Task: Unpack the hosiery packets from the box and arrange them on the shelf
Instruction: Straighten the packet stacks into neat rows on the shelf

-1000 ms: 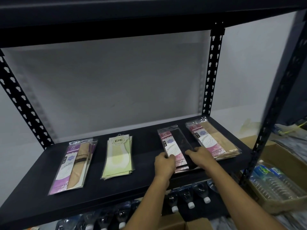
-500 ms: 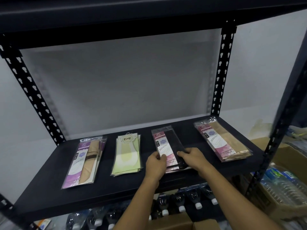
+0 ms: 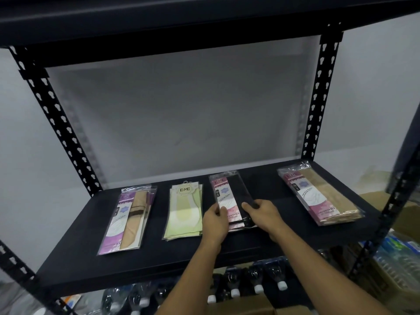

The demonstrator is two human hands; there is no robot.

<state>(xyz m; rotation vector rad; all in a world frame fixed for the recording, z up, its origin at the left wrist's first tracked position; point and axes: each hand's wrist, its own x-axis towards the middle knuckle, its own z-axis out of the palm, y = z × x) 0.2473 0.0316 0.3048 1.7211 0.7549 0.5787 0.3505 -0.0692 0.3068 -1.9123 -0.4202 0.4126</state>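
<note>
Several piles of hosiery packets lie on the black shelf (image 3: 159,260). A pink-and-black packet pile (image 3: 229,194) sits in the middle. My left hand (image 3: 214,223) grips its left edge and my right hand (image 3: 261,214) grips its right edge, thumbs on top. To the left lie a pale green packet pile (image 3: 185,214) and a purple packet pile with tan hosiery (image 3: 129,219). A pink-and-beige packet pile (image 3: 318,196) lies at the right end, angled.
Black perforated uprights (image 3: 56,123) (image 3: 318,103) frame the shelf, with another black shelf (image 3: 204,21) overhead. Bottles with white caps (image 3: 234,289) stand on the level below. A cardboard box with wrapped water bottles (image 3: 395,258) sits at the right.
The view has shifted, so the shelf sits further right in frame. Both hands have slid the pink-and-black pile leftward, away from the beige pile, and still hold it.
</note>
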